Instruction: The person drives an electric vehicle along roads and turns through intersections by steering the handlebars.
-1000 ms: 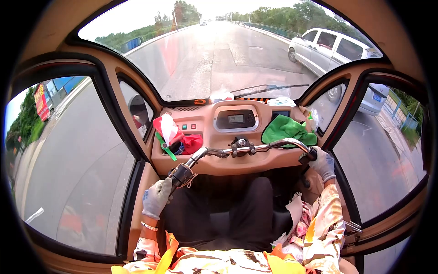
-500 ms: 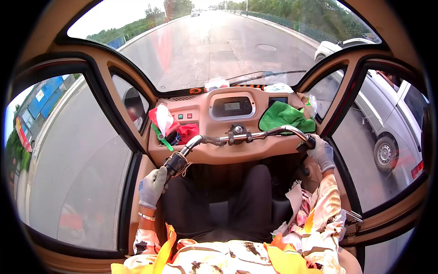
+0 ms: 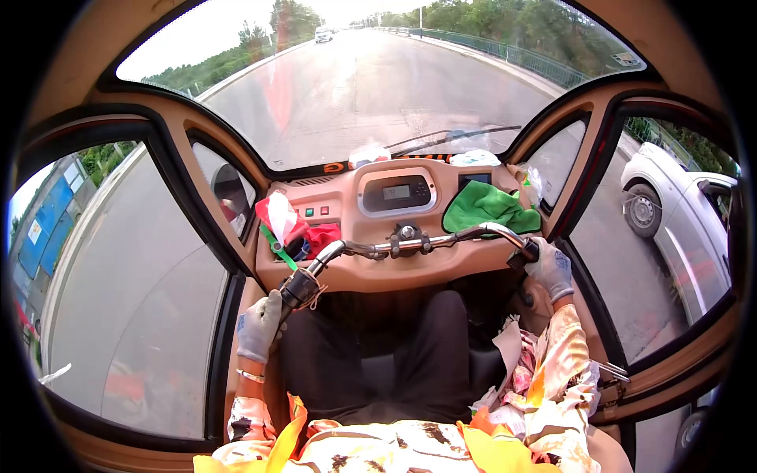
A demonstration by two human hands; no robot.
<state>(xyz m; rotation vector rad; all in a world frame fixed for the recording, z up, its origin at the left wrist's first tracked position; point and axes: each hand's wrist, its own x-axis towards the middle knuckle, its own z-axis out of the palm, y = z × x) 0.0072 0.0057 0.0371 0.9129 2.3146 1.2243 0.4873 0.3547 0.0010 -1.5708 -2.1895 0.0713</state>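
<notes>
My left hand (image 3: pixel 259 326), in a pale work glove, is wrapped round the left grip of the handlebar (image 3: pixel 378 249). The gloved right hand (image 3: pixel 550 270) is closed on the right grip. Between them the chrome bar runs below a dashboard display (image 3: pixel 397 191). A green cloth (image 3: pixel 490 208) lies on the dashboard near my right hand. Toward the left side, a red and white cloth (image 3: pixel 279 217) and a green strip-like object (image 3: pixel 276 247) sit in a dashboard recess.
Through the windshield a road (image 3: pixel 355 87) stretches ahead, with an oncoming vehicle (image 3: pixel 323 35) far off. A white vehicle (image 3: pixel 680 206) is outside the right window. Blue panels (image 3: pixel 52 217) show outside on the left. A wiper (image 3: pixel 457 139) rests low on the windshield.
The white vehicle from the front right is now alongside the right window. The blue panels at the left have moved down and nearer. Both hands have stayed on the grips.
</notes>
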